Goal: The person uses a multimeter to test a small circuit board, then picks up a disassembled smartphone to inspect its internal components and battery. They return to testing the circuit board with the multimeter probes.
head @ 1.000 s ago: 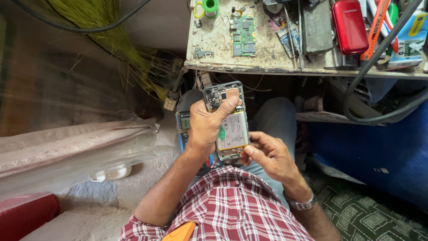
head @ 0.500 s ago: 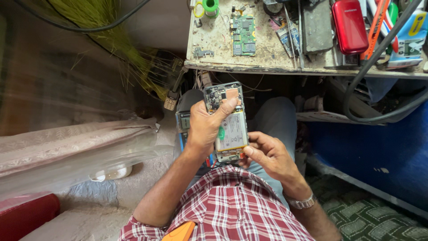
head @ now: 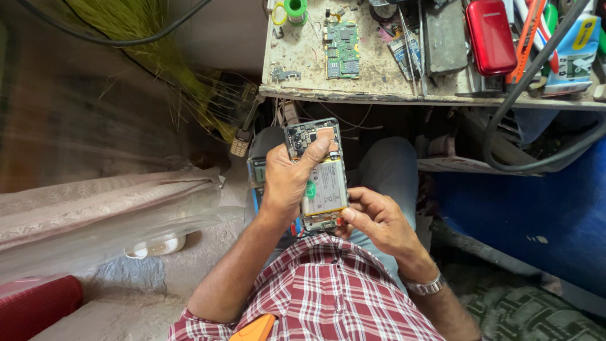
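My left hand (head: 289, 180) grips an opened smartphone (head: 320, 177) with its back cover off, so the silver battery and the circuit parts show. The thumb lies across the phone's upper part. My right hand (head: 377, 221) sits at the phone's lower right corner, its fingertips pinched against the bottom edge by the red wires there. I cannot make out any tool in the right hand. Another phone or part (head: 257, 172) lies on my lap behind the left hand, mostly hidden.
A dirty workbench (head: 379, 88) stands ahead with a green circuit board (head: 341, 50), a solder spool (head: 294, 9), a red flip phone (head: 490, 36), tools and a thick black cable (head: 524, 95). A small keypad phone (head: 240, 143) hangs at the bench's left. A broom (head: 158, 44) leans at left.
Nothing has moved much. Both hands stay on the opened phone, with the right fingertips shifting slightly at its lower edge.
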